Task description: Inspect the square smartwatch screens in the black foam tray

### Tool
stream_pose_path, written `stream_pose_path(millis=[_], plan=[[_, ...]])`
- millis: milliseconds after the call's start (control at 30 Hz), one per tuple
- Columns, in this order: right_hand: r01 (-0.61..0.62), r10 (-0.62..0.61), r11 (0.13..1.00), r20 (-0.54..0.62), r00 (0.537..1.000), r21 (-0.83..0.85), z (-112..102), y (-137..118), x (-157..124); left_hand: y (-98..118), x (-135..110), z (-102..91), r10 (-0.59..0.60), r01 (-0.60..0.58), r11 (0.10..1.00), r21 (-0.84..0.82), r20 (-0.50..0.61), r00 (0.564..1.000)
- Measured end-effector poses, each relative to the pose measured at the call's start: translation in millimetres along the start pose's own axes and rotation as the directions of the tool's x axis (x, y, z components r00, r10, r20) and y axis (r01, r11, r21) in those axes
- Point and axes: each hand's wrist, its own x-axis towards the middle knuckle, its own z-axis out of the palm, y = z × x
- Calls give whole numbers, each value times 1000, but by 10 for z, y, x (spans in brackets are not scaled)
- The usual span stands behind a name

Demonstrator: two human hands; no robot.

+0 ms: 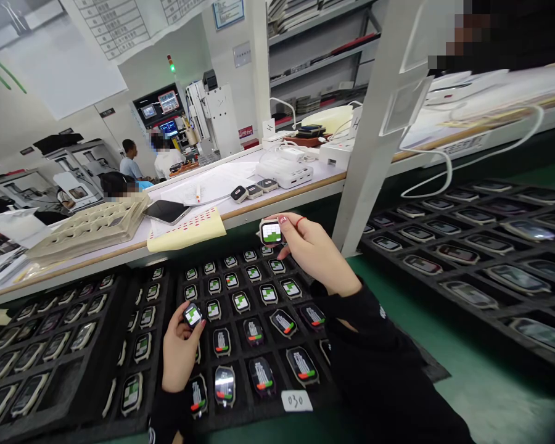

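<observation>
My left hand [181,351] pinches a smartwatch body [193,315] by its edges, low over the left side of a black foam tray [240,390]. Its lit screen shows green and white blocks. Higher up, near the bench edge, my right hand [312,250] grips another smartwatch [271,232] with a similar green and white screen facing me. Rows of strapless watches sit in the tray's compartments. Those towards the back have green and white screens; nearer ones, such as this watch [263,374], show text with red and green bars. A white card [296,401] marked 030 lies at the front.
More watch trays stand at left [69,382] and right [467,246]. Behind, the workbench [240,213] carries a phone [167,211], a pulp tray [92,228], three small watches [254,189] and a white charger block [284,172]. A grey post [367,148] rises at right. Several people sit beyond.
</observation>
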Motion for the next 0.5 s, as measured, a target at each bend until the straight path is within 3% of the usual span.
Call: stream_pose_path(millis=[500], plan=[[16, -17, 1000, -44, 999, -22, -80, 58, 27, 36, -12, 2, -9, 9, 1000, 18, 0, 1000]])
